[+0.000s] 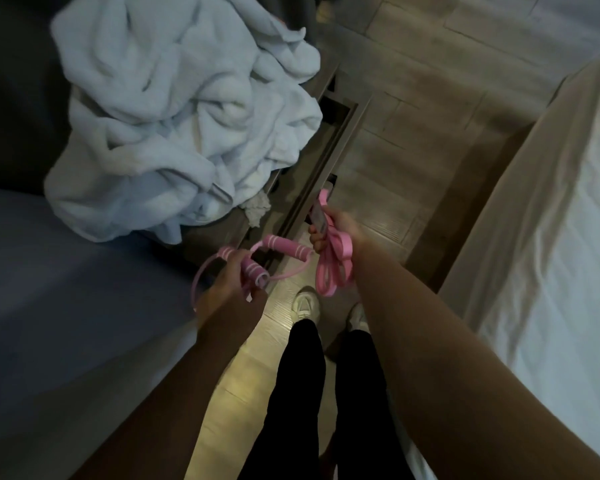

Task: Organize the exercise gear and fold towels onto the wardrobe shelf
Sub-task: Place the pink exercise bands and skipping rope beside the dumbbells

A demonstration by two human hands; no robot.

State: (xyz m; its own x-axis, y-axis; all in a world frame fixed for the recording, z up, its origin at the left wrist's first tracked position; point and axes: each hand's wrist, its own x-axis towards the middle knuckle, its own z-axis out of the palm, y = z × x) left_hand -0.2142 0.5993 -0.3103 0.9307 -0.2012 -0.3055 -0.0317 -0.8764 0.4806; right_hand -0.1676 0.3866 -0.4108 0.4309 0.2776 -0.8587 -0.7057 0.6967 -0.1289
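My left hand [227, 289] is shut on a pink resistance tube with foam handles [257, 258]; one handle sits in my fist, the other [286, 249] sticks out to the right, and the thin tube loops out on both sides. My right hand [336, 230] is shut on a bundle of flat pink resistance bands [333, 268] that hang down in loops, together with a small flat rectangular object [317, 216]. A crumpled heap of white towels [181, 126] lies up left on a dark surface, apart from both hands.
A wardrobe floor track [326, 154] runs diagonally beside the towels. A bed with a white sheet [551, 271] fills the right side. A blue-grey surface [66, 306] is at the left. My legs and white shoes [305, 303] stand on the wood-look floor [413, 116].
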